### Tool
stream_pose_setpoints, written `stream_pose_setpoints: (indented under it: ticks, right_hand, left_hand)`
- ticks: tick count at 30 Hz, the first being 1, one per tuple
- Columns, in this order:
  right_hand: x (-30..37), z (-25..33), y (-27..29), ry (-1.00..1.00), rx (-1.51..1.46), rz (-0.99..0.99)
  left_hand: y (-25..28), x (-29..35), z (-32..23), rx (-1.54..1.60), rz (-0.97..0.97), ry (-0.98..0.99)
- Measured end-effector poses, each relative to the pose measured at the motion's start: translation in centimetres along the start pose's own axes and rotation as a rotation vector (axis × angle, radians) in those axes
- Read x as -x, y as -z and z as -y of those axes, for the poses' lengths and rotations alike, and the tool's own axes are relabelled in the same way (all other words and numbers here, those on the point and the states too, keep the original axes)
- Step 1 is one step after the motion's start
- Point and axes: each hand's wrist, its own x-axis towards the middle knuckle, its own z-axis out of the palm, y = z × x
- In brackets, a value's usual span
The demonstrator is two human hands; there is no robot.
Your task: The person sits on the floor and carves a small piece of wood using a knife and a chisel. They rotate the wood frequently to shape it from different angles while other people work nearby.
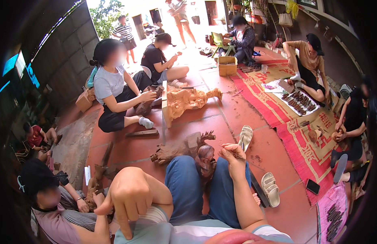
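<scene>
My left hand (130, 190) is raised close to my body. Its thumb sticks out to the side and its index finger stretches downward, touching or nearly touching my shirt; the other fingers are partly hidden. Nothing shows in it. Above my right knee, the fingers of my right hand (233, 153) are pinched together; anything between them is too small to make out. A dark brown carved wooden figure with a smooth round head (205, 156) stands between my knees. Behind it on the tiles lies a larger wood carving (178, 149) with jagged edges.
A big orange-brown carving (188, 99) lies ahead, beside a seated person. Several people work around me, one close at my left. Sandals (270, 189) and a phone (313, 186) lie to the right. Carving tools (299, 101) rest on a white tray on the red mat (278, 118).
</scene>
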Motion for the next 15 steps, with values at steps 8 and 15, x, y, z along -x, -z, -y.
stream_pose_setpoints:
  ticks: [8,15]
  right_hand:
    - [0.0,0.0,0.0,0.01,0.027,-0.008]
    - [0.2,0.6,-0.1,-0.033,-0.005,0.01]
  left_hand:
    - [-0.9,-0.6,-0.7,-0.04,-0.018,0.036]
    - [-1.1,-0.5,-0.7,-0.041,-0.022,0.036]
